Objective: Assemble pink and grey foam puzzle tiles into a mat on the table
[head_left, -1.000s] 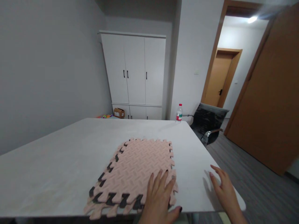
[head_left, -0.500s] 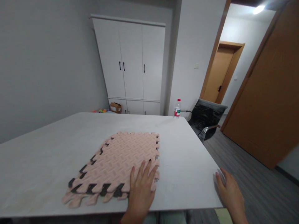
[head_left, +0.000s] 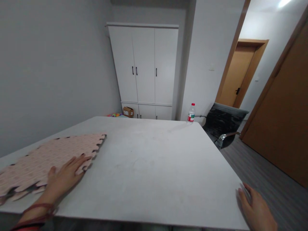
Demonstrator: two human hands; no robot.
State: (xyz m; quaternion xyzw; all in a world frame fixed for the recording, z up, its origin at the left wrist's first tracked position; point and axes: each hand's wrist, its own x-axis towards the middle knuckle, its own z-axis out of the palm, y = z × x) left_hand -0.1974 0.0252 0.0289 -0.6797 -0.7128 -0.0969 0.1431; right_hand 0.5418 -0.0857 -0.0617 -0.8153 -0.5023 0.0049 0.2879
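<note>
A pink foam puzzle mat [head_left: 45, 157] with notched, interlocking edges lies at the left of the white table [head_left: 154, 173]. Dark pieces show along its edges, and another layer shows beneath its near edge. My left hand [head_left: 66, 175] rests flat on the mat's right part, fingers spread and palm down. Bracelets circle that wrist. At the table's right edge, my right hand [head_left: 257, 205] has its thumb and fingers curled around the tabletop's side. Part of those fingers is hidden by the hand.
A clear bottle with a red cap [head_left: 191, 113] stands at the table's far right corner. Beyond that side is a black chair [head_left: 225, 123]. A white wardrobe [head_left: 145, 64] and a small cardboard box [head_left: 128, 112] are behind the table.
My left hand and the foam mat under it have moved far to the left across the table, and the mat has turned. My right hand stays at the table's right edge.
</note>
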